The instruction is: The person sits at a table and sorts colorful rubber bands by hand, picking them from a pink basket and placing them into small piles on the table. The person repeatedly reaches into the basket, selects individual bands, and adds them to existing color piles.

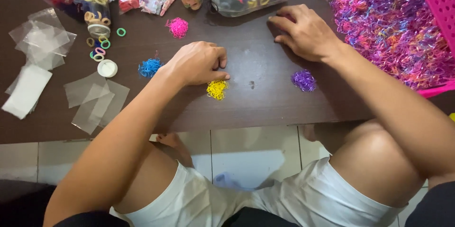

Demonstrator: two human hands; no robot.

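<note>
Knees (374, 160) below the tabletop (265, 108). Left hand (199, 63) curled, fingertips pinching yellow bands (217, 89), mid-sorting; right hand (305, 32) flat, empty. Next move likely needs a firm pinch.

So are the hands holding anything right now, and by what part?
Nothing clearly held. Left hand rests curled beside the yellow band pile; right hand lies flat on the table.

Low dark table over a tiled floor

Dark brown tabletop (265, 108), smooth and faintly glossy, lit evenly from above; front edge runs across the view. Beneath it, pale square floor tiles (246, 153) with thin grey grout lines.
</note>
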